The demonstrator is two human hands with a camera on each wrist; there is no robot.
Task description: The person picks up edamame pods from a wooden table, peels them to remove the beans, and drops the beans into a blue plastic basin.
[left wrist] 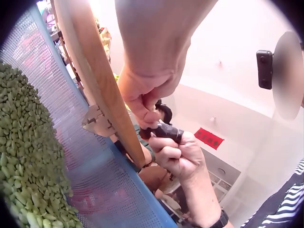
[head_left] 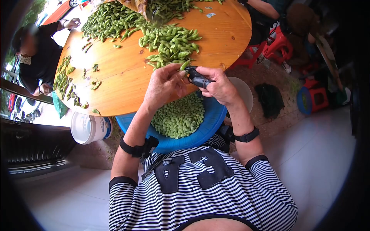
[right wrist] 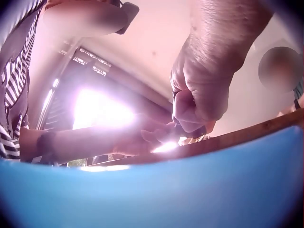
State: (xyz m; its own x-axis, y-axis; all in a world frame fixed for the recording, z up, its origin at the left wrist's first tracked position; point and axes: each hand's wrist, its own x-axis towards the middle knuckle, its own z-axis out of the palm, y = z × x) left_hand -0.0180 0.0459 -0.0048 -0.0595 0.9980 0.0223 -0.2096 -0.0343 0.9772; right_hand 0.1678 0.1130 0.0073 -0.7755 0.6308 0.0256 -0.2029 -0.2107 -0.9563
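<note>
Over the near edge of the table, my left hand point(head_left: 163, 82) pinches a green soybean pod point(head_left: 185, 64) between thumb and fingertips. My right hand point(head_left: 219, 85) grips a small black hand tool point(head_left: 199, 79), its front end right at the pod and the left fingertips. In the left wrist view the right fingers curl round this tool point(left wrist: 166, 131); its exact kind I cannot tell. Just beyond the hands lies a pile of unshelled soybean pods point(head_left: 169, 44). Below them, shelled green soybeans point(head_left: 179, 117) fill the middle of a blue plastic basket point(head_left: 214, 123).
The round wooden table point(head_left: 115, 84) bears a larger pod heap point(head_left: 111, 19) at the far side and scattered pods point(head_left: 63, 79) at left. A white bucket point(head_left: 83, 129) stands left of the basket. Another person point(head_left: 42, 50) is at the table's left; red stools point(head_left: 279, 44) stand right.
</note>
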